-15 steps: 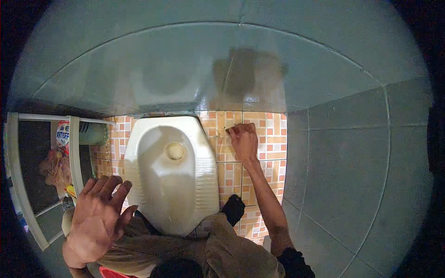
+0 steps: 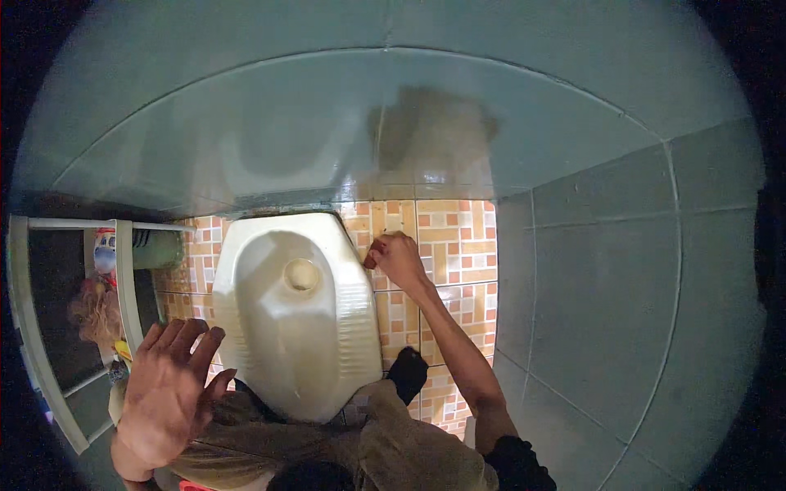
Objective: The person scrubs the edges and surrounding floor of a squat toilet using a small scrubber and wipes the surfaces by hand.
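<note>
A cream squat toilet [image 2: 357, 319] with ribbed footrests is set in the tiled floor in front of me. My right hand [image 2: 397, 260] is low over the orange and white patterned tiles [image 2: 455, 245], just right of the toilet's rim. Its fingers are bent and pinched together; whatever they hold, if anything, is hidden. Palm down, my left hand [image 2: 168, 389] hovers by my left knee, fingers apart and holding nothing. Nearest to it are the toilet's left edge and the white-framed rack.
At the left stands a white-framed rack [image 2: 127, 282] with a blue-and-white package [image 2: 105, 250], a brownish mesh puff [image 2: 97, 315] and a greenish container [image 2: 157, 248]. Grey-green tiled walls [image 2: 598, 311] close in ahead and at right. My dark-covered foot [image 2: 408, 374] rests beside the toilet.
My right hand has moved left and slightly nearer, from the tiles up to the toilet's right edge. The view has shifted a little. My left hand stays nearly still.
</note>
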`<state>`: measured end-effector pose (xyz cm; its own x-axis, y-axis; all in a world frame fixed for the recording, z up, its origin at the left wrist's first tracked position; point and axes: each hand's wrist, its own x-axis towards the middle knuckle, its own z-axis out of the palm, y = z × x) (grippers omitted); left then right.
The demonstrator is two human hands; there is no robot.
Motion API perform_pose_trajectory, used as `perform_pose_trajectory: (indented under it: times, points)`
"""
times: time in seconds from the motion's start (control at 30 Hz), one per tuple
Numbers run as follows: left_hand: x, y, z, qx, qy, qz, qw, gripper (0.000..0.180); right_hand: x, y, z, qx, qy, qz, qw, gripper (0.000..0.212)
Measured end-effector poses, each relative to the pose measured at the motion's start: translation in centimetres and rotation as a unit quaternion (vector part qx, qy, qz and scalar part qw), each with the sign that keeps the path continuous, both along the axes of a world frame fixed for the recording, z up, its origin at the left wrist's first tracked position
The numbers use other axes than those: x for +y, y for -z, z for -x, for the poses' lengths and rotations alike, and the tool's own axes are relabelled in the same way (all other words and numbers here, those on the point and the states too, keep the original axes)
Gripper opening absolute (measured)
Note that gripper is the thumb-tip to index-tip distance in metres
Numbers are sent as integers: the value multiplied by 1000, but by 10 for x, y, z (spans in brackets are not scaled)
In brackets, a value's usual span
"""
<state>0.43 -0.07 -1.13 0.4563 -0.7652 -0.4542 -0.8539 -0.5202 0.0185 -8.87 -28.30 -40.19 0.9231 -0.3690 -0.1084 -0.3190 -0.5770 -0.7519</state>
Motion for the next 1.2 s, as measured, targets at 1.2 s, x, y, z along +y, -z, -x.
perform_pose_trajectory:
  times: [1.2]
  points:
    - [-1, 7, -5, 43, -59, 11, 997, 39, -7, -42, -8, 163, -99, 11, 982, 16]
